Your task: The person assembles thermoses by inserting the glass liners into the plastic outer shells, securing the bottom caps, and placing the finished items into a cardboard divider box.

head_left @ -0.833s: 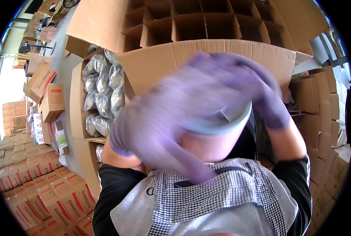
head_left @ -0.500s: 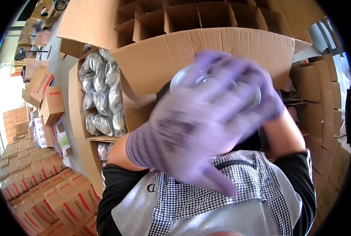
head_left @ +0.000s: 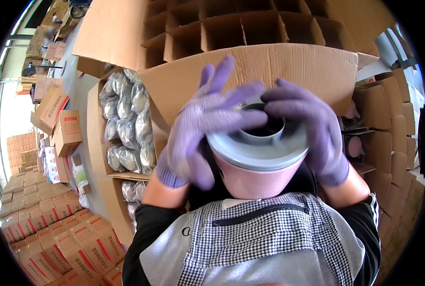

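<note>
A pink tub (head_left: 257,180) with a pale grey-blue lid (head_left: 262,151) sits upright against my lap, at the edge of my checked apron. A raised round collar with a dark hollow stands in the middle of the lid. My left hand (head_left: 200,119), in a purple knit glove, is over the lid's left side with fingers spread and nothing in them. My right hand (head_left: 315,126), gloved alike, lies round the lid's right side, its fingertips at the collar. Its thumb is hidden and the fingertips are slightly blurred.
Ahead stands a large cardboard box (head_left: 250,62) with divider cells, its front flap folded toward me. At left, an open carton (head_left: 95,128) holds several plastic-wrapped items (head_left: 126,124). Opened cartons (head_left: 372,107) line the right, and stacked boxes (head_left: 55,238) fill the lower left.
My left hand has moved up and left from across the tub, uncovering the lid and pink side. My right hand has come to the lid's right side.
</note>
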Demonstrator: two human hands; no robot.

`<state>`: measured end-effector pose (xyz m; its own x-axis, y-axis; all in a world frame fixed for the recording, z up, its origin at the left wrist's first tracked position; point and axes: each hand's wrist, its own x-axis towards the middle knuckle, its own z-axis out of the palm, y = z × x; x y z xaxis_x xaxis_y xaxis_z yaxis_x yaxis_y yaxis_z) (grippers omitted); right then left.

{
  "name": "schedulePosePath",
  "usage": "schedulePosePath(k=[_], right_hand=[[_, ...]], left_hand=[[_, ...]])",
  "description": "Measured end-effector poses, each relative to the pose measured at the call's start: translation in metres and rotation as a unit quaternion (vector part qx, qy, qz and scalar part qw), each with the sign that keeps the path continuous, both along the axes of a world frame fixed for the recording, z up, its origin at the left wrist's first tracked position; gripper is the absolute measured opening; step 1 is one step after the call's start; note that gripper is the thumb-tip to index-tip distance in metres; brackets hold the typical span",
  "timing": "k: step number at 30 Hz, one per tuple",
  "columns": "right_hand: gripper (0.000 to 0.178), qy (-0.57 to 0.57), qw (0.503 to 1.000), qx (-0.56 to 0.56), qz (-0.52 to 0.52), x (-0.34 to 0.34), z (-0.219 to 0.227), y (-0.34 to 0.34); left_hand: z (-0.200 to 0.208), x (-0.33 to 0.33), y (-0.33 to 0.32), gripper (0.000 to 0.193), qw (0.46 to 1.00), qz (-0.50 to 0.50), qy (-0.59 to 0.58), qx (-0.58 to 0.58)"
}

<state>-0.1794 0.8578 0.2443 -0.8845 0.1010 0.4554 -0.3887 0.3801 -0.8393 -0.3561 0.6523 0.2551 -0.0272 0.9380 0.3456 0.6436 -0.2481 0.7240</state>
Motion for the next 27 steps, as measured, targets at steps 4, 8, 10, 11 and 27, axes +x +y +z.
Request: schedulePosePath(k=[4,8,10,11,27], right_hand=[[0.048,-0.021,0.935,-0.317,0.16,-0.039,-0.041,0.007],[0.055,-0.194,0.867,-0.421,0.184,-0.082,-0.04,-0.003],[0.058,-0.299,0.835,-0.441,0.137,-0.108,-0.048,-0.002],[0.059,-0.351,0.814,-0.447,0.121,-0.118,-0.049,-0.003],[0.057,0.09,0.992,0.068,0.058,-0.015,0.011,0.007]], left_hand=[[0.077,0.052,0.027,0.122,0.985,-0.051,0.133,-0.096],[0.087,0.079,0.057,0.107,0.991,-0.04,0.131,-0.006],[0.087,0.087,0.067,0.098,0.986,-0.022,0.163,0.012],[0.091,0.08,0.063,0.092,0.986,0.003,0.168,-0.019],[0.011,-0.016,-0.004,0.115,0.992,0.059,-0.092,-0.057]])
